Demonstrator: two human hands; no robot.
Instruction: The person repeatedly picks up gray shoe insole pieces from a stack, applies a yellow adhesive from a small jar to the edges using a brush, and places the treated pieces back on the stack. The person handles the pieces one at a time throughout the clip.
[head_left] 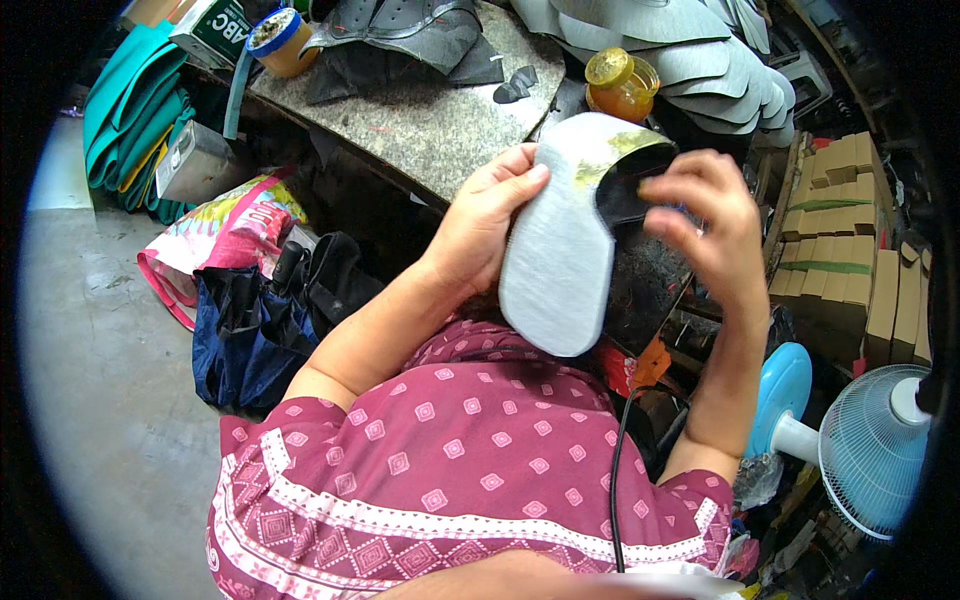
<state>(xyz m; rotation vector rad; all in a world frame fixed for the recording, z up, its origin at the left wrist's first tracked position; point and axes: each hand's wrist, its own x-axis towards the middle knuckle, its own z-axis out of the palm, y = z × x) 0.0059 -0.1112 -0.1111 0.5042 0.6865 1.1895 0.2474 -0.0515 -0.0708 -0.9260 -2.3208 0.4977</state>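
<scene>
My left hand (492, 215) is closed on the left edge of a flat grey curved panel (558, 250), thumb on top. The panel looks like a shoe-upper piece, with a wide rounded lower end and an upper end hooking right. Yellowish glue-like smears mark that hooked end. Just right of it, my right hand (705, 210) has bent, separated fingers, with a yellow-brown smear on a fingertip. Nothing shows between them. Beyond the panel stands a jar of amber glue-like paste (622, 88). Similar grey panels (690, 70) lie fanned in a stack at the upper right.
A speckled worktop (420, 140) carries black shoe uppers (400, 35), dark scraps (515, 85) and a blue-rimmed jar (280, 40). Bags (250, 325) and teal cloth (130, 110) sit left. Cardboard pieces (830, 220) and a blue fan (875, 450) stand right.
</scene>
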